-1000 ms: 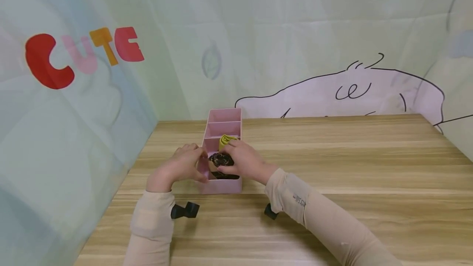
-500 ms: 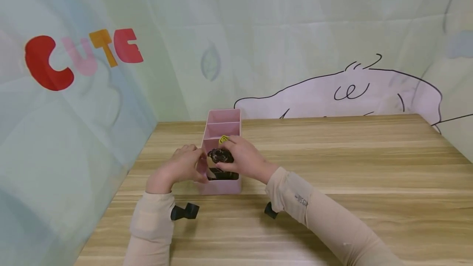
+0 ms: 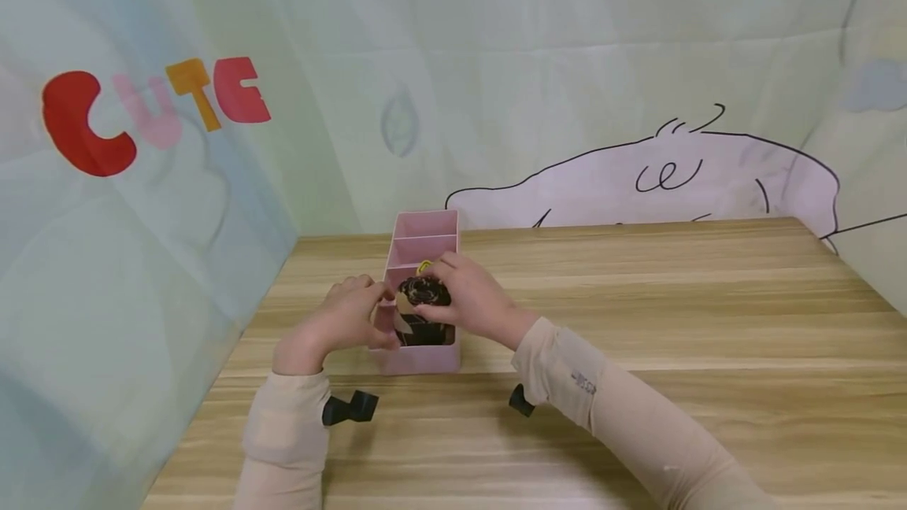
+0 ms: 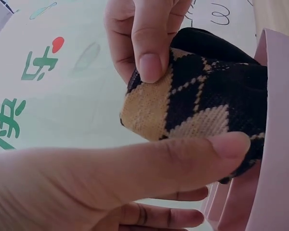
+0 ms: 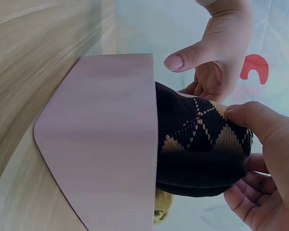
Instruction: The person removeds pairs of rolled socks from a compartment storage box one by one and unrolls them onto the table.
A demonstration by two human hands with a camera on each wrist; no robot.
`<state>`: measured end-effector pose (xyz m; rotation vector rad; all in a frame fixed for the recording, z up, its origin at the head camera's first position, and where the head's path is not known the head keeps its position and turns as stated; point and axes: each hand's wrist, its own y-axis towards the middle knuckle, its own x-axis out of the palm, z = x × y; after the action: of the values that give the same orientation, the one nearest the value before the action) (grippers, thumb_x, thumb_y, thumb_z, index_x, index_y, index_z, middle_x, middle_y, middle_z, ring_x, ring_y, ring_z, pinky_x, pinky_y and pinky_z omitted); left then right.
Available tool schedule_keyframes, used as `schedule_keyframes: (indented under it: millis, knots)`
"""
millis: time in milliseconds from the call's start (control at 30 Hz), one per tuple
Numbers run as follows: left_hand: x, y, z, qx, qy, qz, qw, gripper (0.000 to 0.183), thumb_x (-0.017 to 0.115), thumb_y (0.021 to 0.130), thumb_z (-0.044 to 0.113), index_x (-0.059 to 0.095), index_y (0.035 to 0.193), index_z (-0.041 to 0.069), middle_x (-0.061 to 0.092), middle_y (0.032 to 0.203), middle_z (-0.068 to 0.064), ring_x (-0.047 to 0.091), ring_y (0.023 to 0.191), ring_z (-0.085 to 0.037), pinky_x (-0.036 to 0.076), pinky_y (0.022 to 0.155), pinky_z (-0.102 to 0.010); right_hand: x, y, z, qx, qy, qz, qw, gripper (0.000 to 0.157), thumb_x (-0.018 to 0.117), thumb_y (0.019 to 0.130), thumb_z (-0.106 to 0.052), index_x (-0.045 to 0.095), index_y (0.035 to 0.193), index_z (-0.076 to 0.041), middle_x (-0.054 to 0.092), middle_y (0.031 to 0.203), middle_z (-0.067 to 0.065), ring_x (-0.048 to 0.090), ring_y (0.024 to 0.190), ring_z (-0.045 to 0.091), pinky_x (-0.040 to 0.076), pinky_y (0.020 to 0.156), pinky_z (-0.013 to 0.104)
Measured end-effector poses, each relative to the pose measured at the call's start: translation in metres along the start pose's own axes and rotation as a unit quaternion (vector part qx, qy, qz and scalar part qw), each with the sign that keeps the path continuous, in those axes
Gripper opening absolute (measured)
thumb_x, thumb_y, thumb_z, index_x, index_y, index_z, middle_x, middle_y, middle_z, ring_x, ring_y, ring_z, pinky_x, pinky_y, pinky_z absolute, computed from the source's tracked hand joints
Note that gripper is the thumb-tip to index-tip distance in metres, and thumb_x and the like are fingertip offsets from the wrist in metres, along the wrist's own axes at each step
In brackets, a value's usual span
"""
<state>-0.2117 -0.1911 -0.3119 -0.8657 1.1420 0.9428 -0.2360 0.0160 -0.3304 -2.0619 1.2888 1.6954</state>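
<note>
In the head view a pink divided box [image 3: 421,360] holds a rolled sock [image 3: 428,330] in its nearest compartment. The sock is black with a tan argyle pattern, as the left wrist view shows of the sock [image 4: 197,96]. My right hand [image 3: 473,297] pinches its top end between thumb and fingers, and much of it stands above the box rim [image 5: 155,106]. My left hand [image 3: 340,325] is at the box's left side, thumb and fingers apart near the sock. Behind the sock, a yellow rolled cloth [image 3: 424,267] is mostly hidden by my right hand.
Two farther compartments [image 3: 427,249] of the box show no contents. The box stands on a wood-grain table [image 3: 638,321], close to the back edge. A printed cloth backdrop [image 3: 567,61] rises behind the table and on its left. Black wrist mounts [image 3: 352,408] stick out below both sleeves.
My right hand has moved slightly up and away, raising the sock a little within the compartment. The yellow cloth is more covered now. My left hand stays about where it was beside the box.
</note>
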Motion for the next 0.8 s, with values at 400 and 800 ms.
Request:
schedule_keyframes:
  millis: [400, 800]
  knots:
    - [-0.003, -0.002, 0.008, 0.039, -0.032, 0.051, 0.9974, 0.059, 0.084, 0.070, 0.032, 0.058, 0.116, 0.006, 0.059, 0.116, -0.016, 0.050, 0.112, -0.035, 0.035, 0.099, -0.055, -0.016, -0.006, 0.002, 0.024, 0.030, 0.024, 0.999, 0.044, 0.073, 0.084, -0.033, 0.061, 0.117, -0.006, 0.063, 0.114, 0.008, 0.061, 0.102, 0.021, 0.053, 0.090, 0.035]
    - [-0.001, 0.003, 0.024, 0.075, -0.041, 0.096, 0.9917, 0.053, 0.082, 0.073, 0.027, 0.059, 0.116, 0.005, 0.061, 0.114, -0.013, 0.052, 0.112, -0.034, 0.035, 0.100, -0.054, -0.026, -0.021, 0.007, 0.042, 0.034, 0.054, 0.997, 0.042, 0.074, 0.083, -0.031, 0.064, 0.113, -0.004, 0.064, 0.105, 0.009, 0.061, 0.095, 0.022, 0.053, 0.084, 0.036]
